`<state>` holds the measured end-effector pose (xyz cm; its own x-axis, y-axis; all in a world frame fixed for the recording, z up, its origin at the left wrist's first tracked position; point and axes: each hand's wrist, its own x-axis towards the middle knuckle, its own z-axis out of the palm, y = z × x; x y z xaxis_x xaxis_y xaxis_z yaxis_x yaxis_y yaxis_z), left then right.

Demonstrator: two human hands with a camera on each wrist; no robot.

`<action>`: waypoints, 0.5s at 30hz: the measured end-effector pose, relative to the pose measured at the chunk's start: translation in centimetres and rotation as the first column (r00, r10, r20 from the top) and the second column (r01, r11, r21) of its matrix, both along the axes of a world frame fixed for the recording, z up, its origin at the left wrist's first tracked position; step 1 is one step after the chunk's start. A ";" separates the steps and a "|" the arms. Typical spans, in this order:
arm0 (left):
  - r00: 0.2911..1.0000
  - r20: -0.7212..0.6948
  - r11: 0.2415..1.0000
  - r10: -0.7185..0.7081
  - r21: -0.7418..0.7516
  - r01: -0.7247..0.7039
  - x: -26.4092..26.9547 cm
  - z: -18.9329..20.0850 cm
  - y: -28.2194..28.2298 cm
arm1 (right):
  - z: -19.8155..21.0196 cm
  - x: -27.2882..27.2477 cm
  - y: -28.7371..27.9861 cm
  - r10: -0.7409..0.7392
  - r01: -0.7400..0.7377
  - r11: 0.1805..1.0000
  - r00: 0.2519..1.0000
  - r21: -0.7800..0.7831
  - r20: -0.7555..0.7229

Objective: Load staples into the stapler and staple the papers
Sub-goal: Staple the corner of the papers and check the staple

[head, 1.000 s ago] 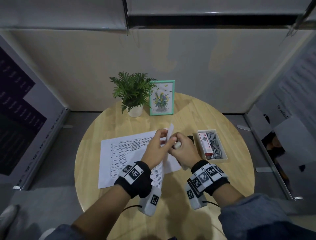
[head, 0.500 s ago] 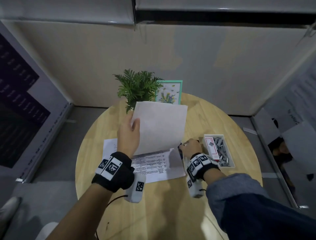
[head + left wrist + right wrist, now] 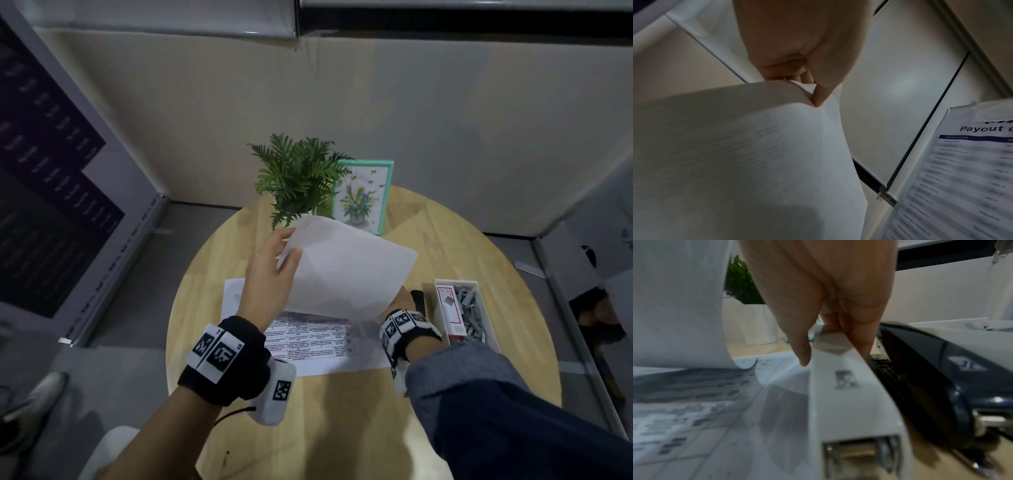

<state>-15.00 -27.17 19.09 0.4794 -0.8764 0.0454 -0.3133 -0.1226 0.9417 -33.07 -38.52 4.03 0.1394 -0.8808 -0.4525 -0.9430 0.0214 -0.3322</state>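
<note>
Stapler (image 3: pixel 920 378) and papers meet at the right side of the table (image 3: pixel 342 428), just left of the white tray (image 3: pixel 455 281) that keeps loose staples (image 3: pixel 471 308) and a red-and-white box (image 3: pixel 452 308) within easy reach. The left hand (image 3: pixel 270 274) has its grip closed on a corner of the top sheet (image 3: pixel 342 270), thumb and fingers pinching it and holding it raised and curled over. The likely reason is to bare the printed sheet (image 3: pixel 318 346) lying flat beneath and to keep the loose page out of the stapler's way. The raised sheet hides most of the right hand (image 3: pixel 828 296) from the head view. The right wrist view shows its grip closed on the far end of a white bar (image 3: pixel 842 386), apparently the stapler's top arm. That bar stands apart from the dark body, which suggests the stapler is being held open, though whether staples are loaded cannot be told. The stapler lies low at the paper's edge, probably so it can slide onto the corner. A potted plant (image 3: pixel 298 174) and a framed picture (image 3: pixel 363 195) stand at the far edge, well apart from the work.
</note>
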 end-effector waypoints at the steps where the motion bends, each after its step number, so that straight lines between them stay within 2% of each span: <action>1: 1.000 -0.011 1.000 -0.001 -0.005 0.001 -0.1 0.2 0.0 | -0.1 -0.2 0.0 -0.052 0.052 0.999 0.998 -0.011 0.040; 2: 1.000 -0.018 1.000 0.004 -0.012 -0.004 -0.2 0.6 0.0 | 0.6 -0.2 0.1 -0.104 0.104 0.995 0.988 0.008 0.110; 5: 0.998 -0.065 0.998 0.005 -0.067 -0.009 -0.5 2.1 0.1 | 3.1 -2.2 -0.7 -0.227 0.263 0.963 0.912 -0.064 0.341; 6: 0.997 -0.076 0.996 0.004 -0.085 -0.010 -0.6 2.6 0.1 | 4.5 -3.2 -1.0 -0.321 0.394 0.917 0.824 -0.065 0.467; 7: 0.997 -0.082 0.995 0.004 -0.103 -0.013 -0.6 3.1 0.1 | 6.2 -4.1 -1.3 -0.381 0.516 0.855 0.689 -0.050 0.616; 8: 0.996 -0.086 0.992 0.003 -0.123 -0.014 -0.6 3.7 0.2 | 8.9 -5.0 -0.9 -0.412 0.638 0.770 0.499 -0.001 0.763; 9: 0.997 -0.077 0.990 -0.001 -0.142 -0.010 -0.7 4.2 0.2 | 11.0 -6.1 -0.9 -0.379 0.719 0.694 0.347 0.016 0.858; 10: 0.999 -0.048 0.987 -0.010 -0.161 0.002 -0.8 5.0 0.2 | 13.1 -6.8 -0.7 -0.314 0.763 0.646 0.259 0.006 0.914; 11: 1.000 -0.007 0.983 -0.024 -0.184 0.022 -0.9 5.7 0.2 | 16.0 -7.3 0.1 -0.212 0.761 0.647 0.238 -0.046 0.948; 12: 0.999 0.031 0.976 -0.043 -0.210 0.049 -1.0 6.5 0.1 | 18.6 -7.4 0.7 -0.106 0.705 0.699 0.265 -0.118 0.958; 15: 0.989 0.102 0.958 -0.108 -0.257 0.131 -1.6 9.0 -0.2 | 24.2 -5.7 3.8 0.172 0.342 0.880 0.417 -0.329 0.893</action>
<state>-16.62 -27.33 28.12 0.3557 -0.8791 0.3173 -0.3916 0.1681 0.9047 -38.73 -34.70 28.24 0.1375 -0.9515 0.2753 -0.1060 -0.2905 -0.9510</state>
